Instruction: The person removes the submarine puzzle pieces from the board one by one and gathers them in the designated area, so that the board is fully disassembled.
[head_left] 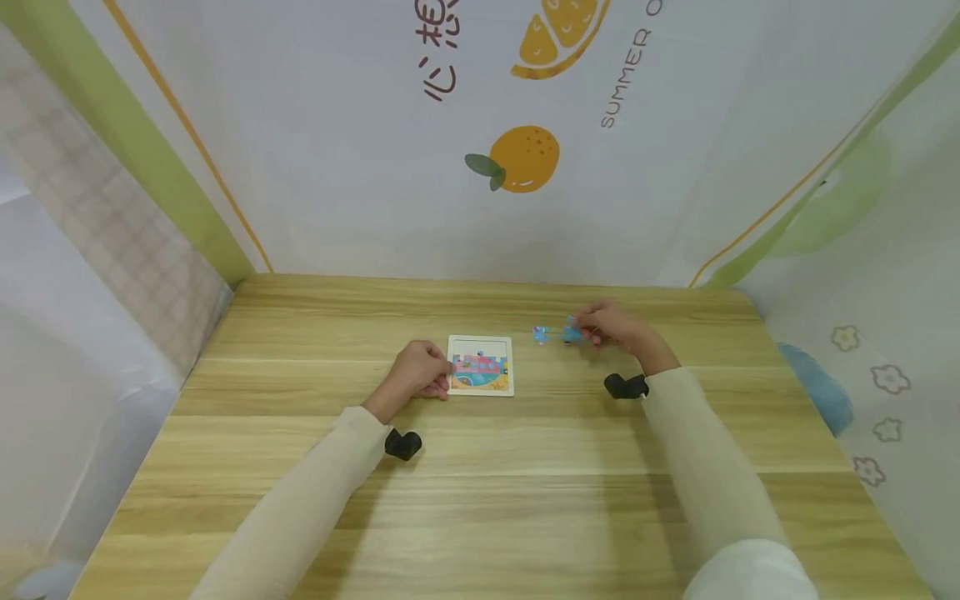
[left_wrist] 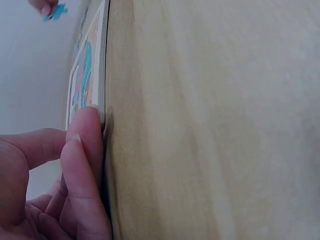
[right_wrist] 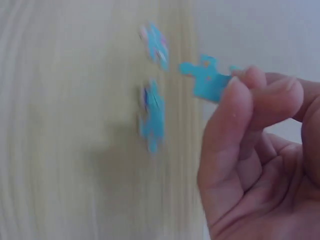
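A square jigsaw puzzle board with a white frame lies on the table, its lower part filled with pink, blue and sandy pieces. At its left edge, my left hand grips the frame between thumb and fingers; the left wrist view shows the fingertips on that edge. My right hand pinches a blue jigsaw piece between thumb and fingertip, above the table. Under and beside it, loose blue jigsaw pieces lie on the wood, one lone piece and a larger blue shape, slightly blurred.
The wooden table reaches back to a white curtain printed with oranges and lettering. More fabric hangs along the left and right sides. A black wrist camera sits on the left sleeve, another black camera on the right.
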